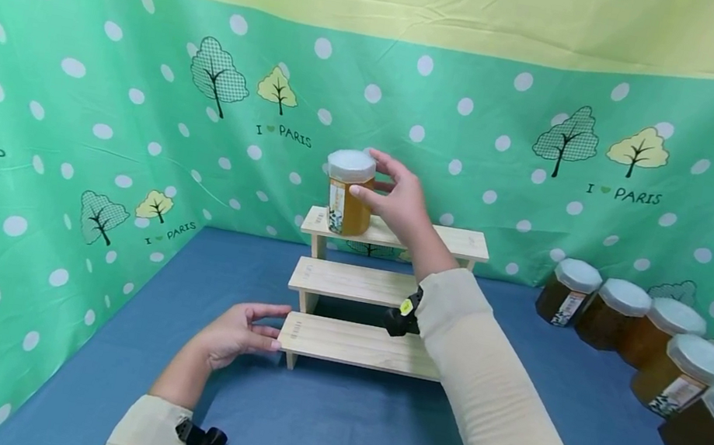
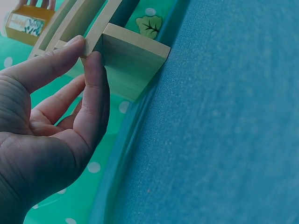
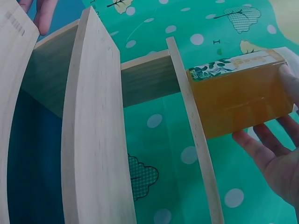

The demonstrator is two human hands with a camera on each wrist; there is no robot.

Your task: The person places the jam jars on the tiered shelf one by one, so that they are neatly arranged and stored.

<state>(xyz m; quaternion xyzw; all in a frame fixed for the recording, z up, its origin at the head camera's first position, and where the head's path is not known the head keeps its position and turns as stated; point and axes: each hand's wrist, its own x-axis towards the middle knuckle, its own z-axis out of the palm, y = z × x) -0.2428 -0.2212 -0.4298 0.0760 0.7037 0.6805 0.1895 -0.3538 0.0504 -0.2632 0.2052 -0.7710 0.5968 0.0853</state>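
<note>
A three-tier wooden stand [image 1: 358, 345] of pale boards rises in steps on the blue cloth. At the left end of its top board is a honey jar [image 1: 348, 209], upright, with amber contents, a white lid and a printed label. My right hand [image 1: 399, 202] grips this jar from its right side, thumb in front. In the right wrist view, the base of the jar [image 3: 238, 100] meets the top board [image 3: 194, 121]. My left hand [image 1: 242, 333] pinches the left end of the lowest board, with thumb and finger on its corner [image 2: 96, 35] in the left wrist view.
Several lidded jars with dark and amber contents stand in a slanting row at the right, the nearest jar [image 1: 711, 435] closest to me. A green patterned curtain [image 1: 419, 107] hangs behind the stand. Blue cloth [image 1: 336, 432] covers the table.
</note>
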